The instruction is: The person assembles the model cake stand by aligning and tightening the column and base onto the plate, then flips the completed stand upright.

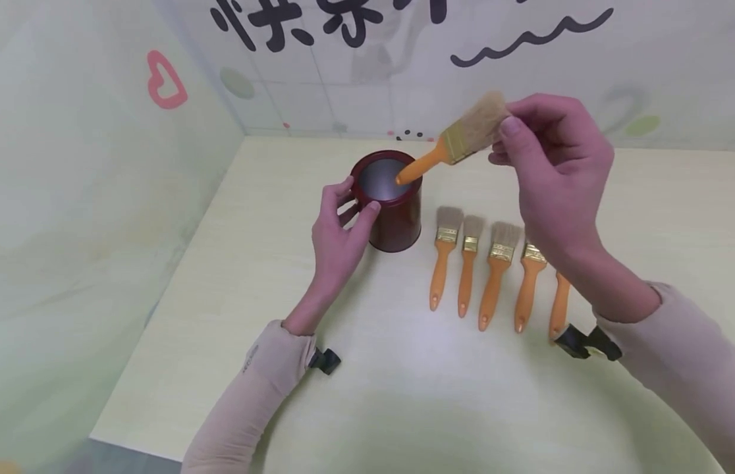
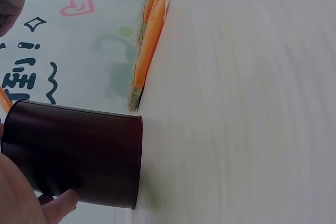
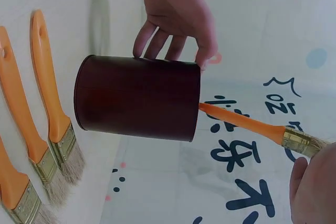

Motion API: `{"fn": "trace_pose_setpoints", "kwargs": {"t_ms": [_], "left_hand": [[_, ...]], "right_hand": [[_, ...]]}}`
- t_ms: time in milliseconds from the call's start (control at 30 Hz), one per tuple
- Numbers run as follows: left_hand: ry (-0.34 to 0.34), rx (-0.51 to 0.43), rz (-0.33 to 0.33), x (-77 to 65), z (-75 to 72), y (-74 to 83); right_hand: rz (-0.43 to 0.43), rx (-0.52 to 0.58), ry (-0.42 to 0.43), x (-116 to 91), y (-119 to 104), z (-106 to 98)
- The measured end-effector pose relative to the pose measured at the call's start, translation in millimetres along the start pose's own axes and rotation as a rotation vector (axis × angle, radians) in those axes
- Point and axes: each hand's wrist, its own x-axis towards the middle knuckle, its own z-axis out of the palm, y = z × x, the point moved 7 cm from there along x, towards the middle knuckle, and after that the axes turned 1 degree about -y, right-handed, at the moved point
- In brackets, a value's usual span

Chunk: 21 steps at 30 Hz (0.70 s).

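A dark red can (image 1: 396, 227) stands upright on the table, its open top showing a grey inside. My left hand (image 1: 344, 240) holds the can from the left, thumb and fingers around its rim and side; the left wrist view shows fingers against the can (image 2: 79, 153) too. By its bristles, my right hand (image 1: 560, 164) pinches a paintbrush (image 1: 453, 141) with an orange handle and a brass-coloured ferrule. The handle's end reaches over the can's mouth. In the right wrist view the tip of this brush handle (image 3: 241, 120) meets the can's rim; whether it is inside is hard to tell.
Several orange-handled paintbrushes (image 1: 494, 283) lie in a row right of the can, bristles away from me; the right forearm partly covers some. Behind the pale table (image 1: 195, 309) rises a wall (image 1: 355, 85) with black lettering. Another wall (image 1: 77, 197) borders the left side.
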Motion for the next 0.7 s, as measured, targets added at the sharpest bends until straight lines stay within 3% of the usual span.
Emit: {"fn": "trace_pose_setpoints", "kwargs": {"t_ms": [133, 233, 533, 700], "left_hand": [[0.010, -0.023, 0.023, -3.4, 0.3, 17.4], [0.023, -0.025, 0.041, -6.1, -0.4, 20.7], [0.025, -0.087, 0.036, -2.8, 0.8, 17.7], [0.016, -0.105, 0.005, -2.1, 1.1, 12.6]], "right_hand": [[0.065, 0.013, 0.003, -3.2, 0.8, -12.9], [0.132, 0.052, 0.035, -6.4, 4.2, -27.8], [0.255, 0.169, 0.136, -10.8, 0.6, -84.6], [0.329, 0.117, 0.152, -20.7, -0.6, -117.2]]}}
